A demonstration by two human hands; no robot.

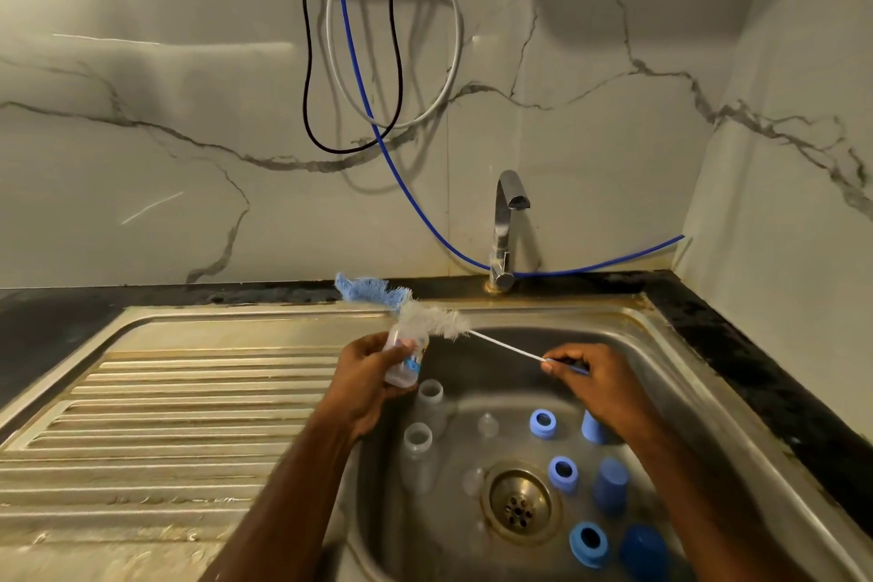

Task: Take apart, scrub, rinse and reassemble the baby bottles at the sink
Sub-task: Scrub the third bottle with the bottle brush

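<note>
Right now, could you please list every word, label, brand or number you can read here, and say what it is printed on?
No text can be read.
Baby bottle held in the left hand: a blue and yellow print shows on its side, too blurred to read.
Two bottles standing in the sink, the blue rings, blue caps and faucet: no visible markings.

Black, white and blue cables [350, 38] hang down the marble-veined wall [141, 132] — dark countertop [737, 336] below.
</note>
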